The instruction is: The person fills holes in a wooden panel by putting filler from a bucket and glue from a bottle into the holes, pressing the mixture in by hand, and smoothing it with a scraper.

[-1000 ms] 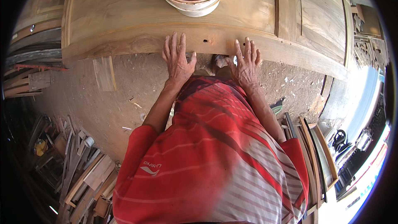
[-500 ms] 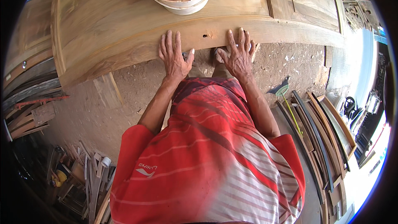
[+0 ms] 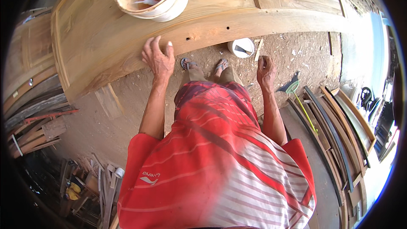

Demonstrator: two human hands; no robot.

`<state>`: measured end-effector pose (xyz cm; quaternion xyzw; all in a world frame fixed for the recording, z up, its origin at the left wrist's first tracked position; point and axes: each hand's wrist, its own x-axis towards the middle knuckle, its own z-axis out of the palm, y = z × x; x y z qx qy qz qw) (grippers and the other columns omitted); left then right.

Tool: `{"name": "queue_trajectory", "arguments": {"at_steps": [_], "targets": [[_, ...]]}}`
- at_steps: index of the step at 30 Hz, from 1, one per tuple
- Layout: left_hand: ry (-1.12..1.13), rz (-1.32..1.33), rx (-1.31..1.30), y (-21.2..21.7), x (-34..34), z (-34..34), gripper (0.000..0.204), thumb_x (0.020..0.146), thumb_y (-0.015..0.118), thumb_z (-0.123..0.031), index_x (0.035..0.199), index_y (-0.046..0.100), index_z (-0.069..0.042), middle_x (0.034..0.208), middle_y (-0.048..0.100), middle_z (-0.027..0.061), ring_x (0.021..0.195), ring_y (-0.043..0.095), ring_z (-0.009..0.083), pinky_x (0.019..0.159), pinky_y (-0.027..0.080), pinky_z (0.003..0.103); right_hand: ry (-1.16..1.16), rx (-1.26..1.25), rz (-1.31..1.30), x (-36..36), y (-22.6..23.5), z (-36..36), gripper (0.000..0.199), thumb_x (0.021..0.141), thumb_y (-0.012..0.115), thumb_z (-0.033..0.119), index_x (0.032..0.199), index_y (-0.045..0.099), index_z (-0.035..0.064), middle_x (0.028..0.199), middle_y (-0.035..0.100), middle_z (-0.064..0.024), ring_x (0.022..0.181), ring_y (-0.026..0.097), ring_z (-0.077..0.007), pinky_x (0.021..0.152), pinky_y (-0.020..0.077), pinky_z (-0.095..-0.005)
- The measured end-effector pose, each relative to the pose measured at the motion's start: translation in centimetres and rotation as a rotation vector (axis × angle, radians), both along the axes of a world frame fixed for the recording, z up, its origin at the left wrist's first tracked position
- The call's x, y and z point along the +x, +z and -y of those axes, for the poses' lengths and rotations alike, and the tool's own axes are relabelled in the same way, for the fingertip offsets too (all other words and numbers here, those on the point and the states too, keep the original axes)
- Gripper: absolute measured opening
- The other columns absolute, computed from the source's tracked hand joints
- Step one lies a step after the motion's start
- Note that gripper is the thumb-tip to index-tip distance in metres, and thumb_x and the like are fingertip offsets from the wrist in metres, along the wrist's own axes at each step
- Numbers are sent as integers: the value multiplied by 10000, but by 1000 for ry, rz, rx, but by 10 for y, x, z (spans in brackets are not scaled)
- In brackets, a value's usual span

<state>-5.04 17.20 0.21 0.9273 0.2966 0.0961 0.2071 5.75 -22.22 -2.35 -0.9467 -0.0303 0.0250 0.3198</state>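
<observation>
A wooden panelled door (image 3: 203, 34) lies flat in front of me, with two small dark holes in its near rail. My left hand (image 3: 159, 61) rests its fingertips on the near edge of that rail, thumb spread apart and palm holding nothing. Off the door, to the right, my right hand (image 3: 266, 74) hangs above the floor with its fingers curled in; I see nothing in them. On the door stands a white bucket (image 3: 174, 6) with brownish liquid or residue inside, where a white scoop-like piece (image 3: 148, 1) lies.
Under the door's edge, a white tub (image 3: 241, 44) with a dark-bladed tool sits on the dirt floor. Several timber boards (image 3: 335, 131) and a green-headed, yellow-handled swatter (image 3: 292, 87) lie to the right. Wood scraps (image 3: 101, 182) are heaped at lower left.
My right hand has lifted off the door, drawn back to the right and curled its fingers. My left hand has shifted left along the edge. The view has swung, uncovering the white tub.
</observation>
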Motion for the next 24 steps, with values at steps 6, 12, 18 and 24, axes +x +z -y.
{"name": "queue_trajectory", "arguments": {"at_steps": [6,12,18,24], "targets": [[159,5,283,-12,-3,-5,616,998,631,-392,1527,512,-100,1573,433,205,1458,385,413,1144,292,634,156,-37,-414,8,-126,61,360,1035,639,345,1007,721,-4,892,735,-251,884,706,-443,781,535,-499],[7,-2,290,-26,36,11,587,999,537,-358,1490,524,-37,1531,477,208,1442,411,421,1151,301,585,403,-355,-751,-34,-329,171,364,1033,593,268,1245,693,-10,1197,708,-270,1133,670,-457,943,543,-534],[38,-51,315,-6,18,2,590,1024,478,-366,1496,519,-14,1546,467,221,1435,414,439,1171,301,562,587,-355,-642,37,-426,110,427,1051,602,285,1354,616,-16,1430,608,-261,1279,610,-406,1009,528,-504],[1,-70,284,-4,24,1,588,1026,439,-346,1472,535,25,1520,488,264,1403,446,465,1179,322,547,472,-351,-728,43,-499,105,417,1066,583,276,1360,608,-18,1386,621,-242,1236,613,-376,994,528,-483]]}}
